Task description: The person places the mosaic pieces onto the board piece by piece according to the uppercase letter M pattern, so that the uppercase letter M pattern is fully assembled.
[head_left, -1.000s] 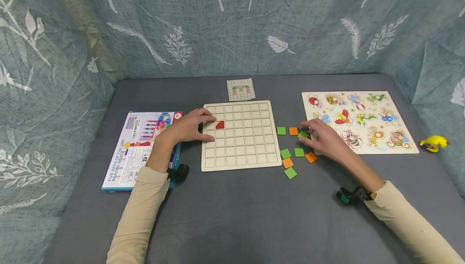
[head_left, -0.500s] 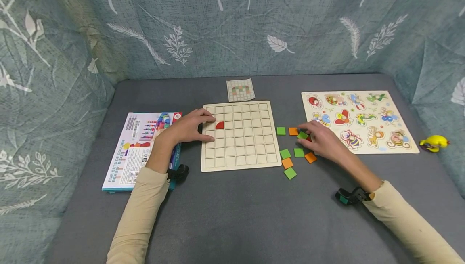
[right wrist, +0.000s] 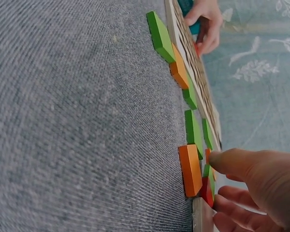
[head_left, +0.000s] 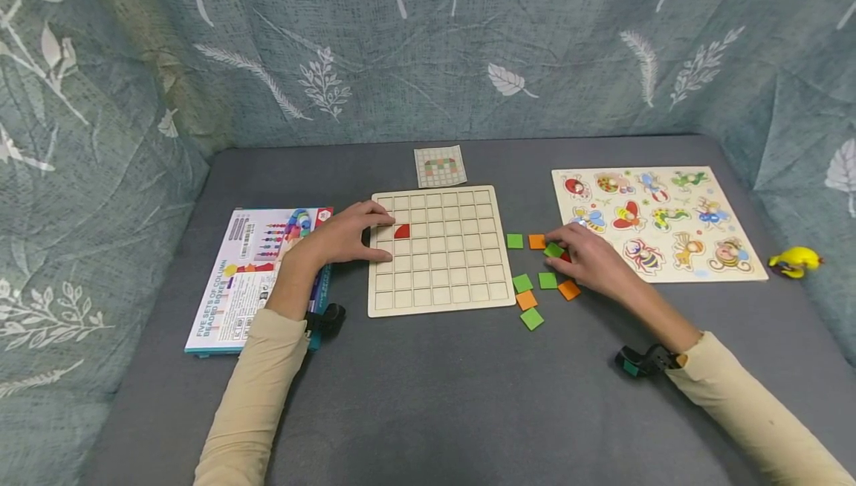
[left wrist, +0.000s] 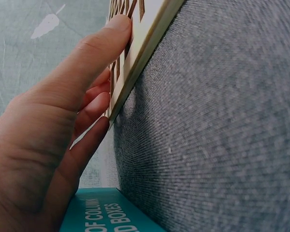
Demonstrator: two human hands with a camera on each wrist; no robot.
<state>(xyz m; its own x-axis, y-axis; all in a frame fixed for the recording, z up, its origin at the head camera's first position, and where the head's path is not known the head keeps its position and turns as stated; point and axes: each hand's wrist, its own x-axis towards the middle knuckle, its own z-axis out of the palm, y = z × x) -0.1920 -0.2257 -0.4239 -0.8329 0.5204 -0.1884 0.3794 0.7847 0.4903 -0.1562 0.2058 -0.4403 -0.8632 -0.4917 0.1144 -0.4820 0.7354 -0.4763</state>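
Note:
A wooden grid board (head_left: 449, 261) lies flat in the middle of the head view. One red tile with a curved edge (head_left: 402, 231) sits in a cell near its left side. My left hand (head_left: 342, 235) rests on the board's left edge, thumb and fingers spread apart; the left wrist view shows the thumb (left wrist: 106, 46) on top of the rim. Right of the board, my right hand (head_left: 590, 257) reaches over a green tile (head_left: 553, 250) and a partly hidden red piece (head_left: 565, 256). Its thumb and fingers are apart around them; no firm grip shows.
Several loose green and orange tiles, among them an orange tile (head_left: 537, 241) and a green tile (head_left: 531, 319), lie right of the board. A small pattern card (head_left: 440, 166) is behind it. A box (head_left: 230, 300) lies left, an insect puzzle (head_left: 669, 226) and yellow toy (head_left: 796, 261) right.
My right hand has shifted slightly left over the green tile and red piece. The left hand stays on the board's edge, and the tiles look unmoved.

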